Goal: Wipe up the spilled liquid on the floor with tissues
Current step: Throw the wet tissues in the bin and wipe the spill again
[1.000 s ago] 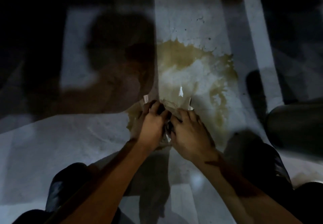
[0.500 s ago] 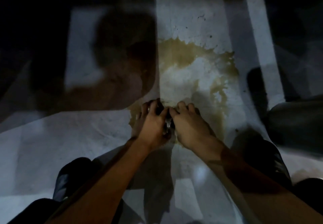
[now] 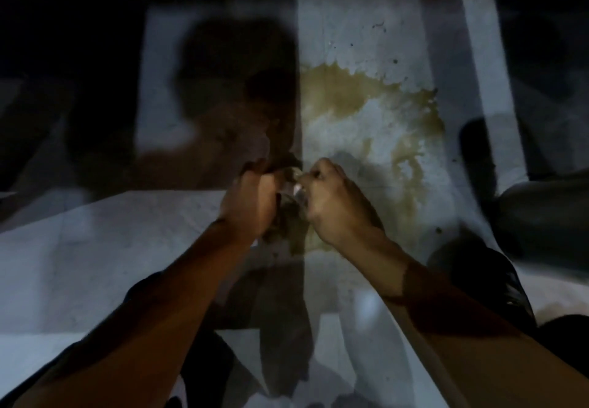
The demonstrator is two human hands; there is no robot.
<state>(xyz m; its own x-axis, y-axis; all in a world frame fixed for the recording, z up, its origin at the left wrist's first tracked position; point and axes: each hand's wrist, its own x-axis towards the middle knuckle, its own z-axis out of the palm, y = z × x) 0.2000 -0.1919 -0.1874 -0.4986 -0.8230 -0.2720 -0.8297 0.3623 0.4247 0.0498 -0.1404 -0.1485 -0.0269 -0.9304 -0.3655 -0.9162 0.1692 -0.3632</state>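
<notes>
Soggy tissue (image 3: 288,213) is what worries me most: both my hands are fisted on the one wet wad, and it looks dark and soaked enough to tear or drip back onto the floor (image 3: 95,248) if I pull my fists apart or squeeze harder. My left hand (image 3: 250,199) is curled shut on its left end, knuckles up; my right hand (image 3: 334,203) is clenched on the other end, just beside it, with both forearms reaching away from me and converging. A saturated wad would probably smear rather than soak, so I judge it needs swapping. Brownish spill (image 3: 366,111) lies mostly beyond and right of my hands, with a thin ring toward the right and a patch under the tissue. Dim light and shadows hide the spill's left edge.
</notes>
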